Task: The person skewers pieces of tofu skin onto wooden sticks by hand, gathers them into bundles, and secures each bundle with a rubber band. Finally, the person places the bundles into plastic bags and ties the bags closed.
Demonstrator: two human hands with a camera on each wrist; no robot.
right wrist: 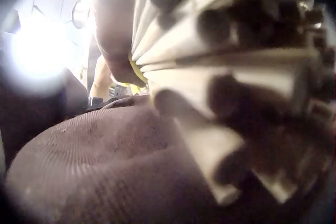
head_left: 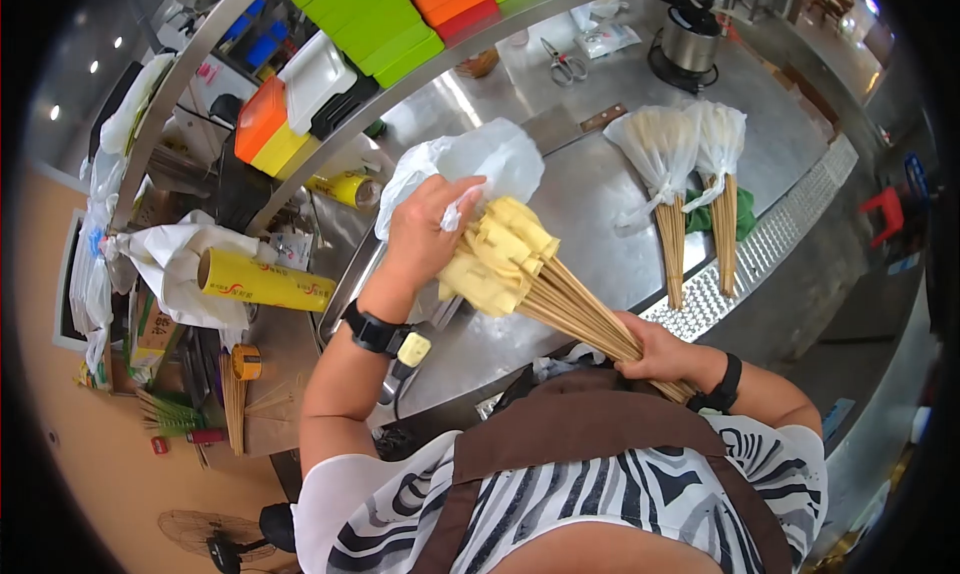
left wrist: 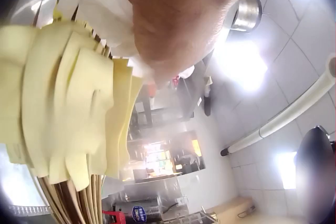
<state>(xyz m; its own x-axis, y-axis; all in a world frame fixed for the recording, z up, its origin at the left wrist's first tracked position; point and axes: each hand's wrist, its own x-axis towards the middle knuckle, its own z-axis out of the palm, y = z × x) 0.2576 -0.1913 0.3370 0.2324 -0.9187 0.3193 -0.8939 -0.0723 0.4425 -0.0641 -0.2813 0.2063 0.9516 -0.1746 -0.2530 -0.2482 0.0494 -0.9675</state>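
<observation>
My right hand (head_left: 665,357) grips a thick bundle of wooden skewers (head_left: 585,309) low on the sticks, close to the apron. Pale yellow folded sheets (head_left: 498,259), like tofu skin, are threaded on the upper ends, which point up and left. Beside these sheets my left hand (head_left: 425,232) pinches a thin white plastic bag (head_left: 462,159), some of it showing between the fingers. The bag spreads out behind the skewered food. In the left wrist view the layered sheets (left wrist: 68,103) hang close to the hand. Blunt stick ends (right wrist: 226,166) fill much of the right wrist view.
Two bagged skewer bundles (head_left: 655,164) lie on the steel counter (head_left: 600,234) at right. A cleaver (head_left: 560,129), scissors (head_left: 565,66) and a metal pot (head_left: 690,39) are farther back. A shelf (head_left: 420,69) with coloured boxes crosses the upper left. Yellow film rolls (head_left: 265,279) are at left.
</observation>
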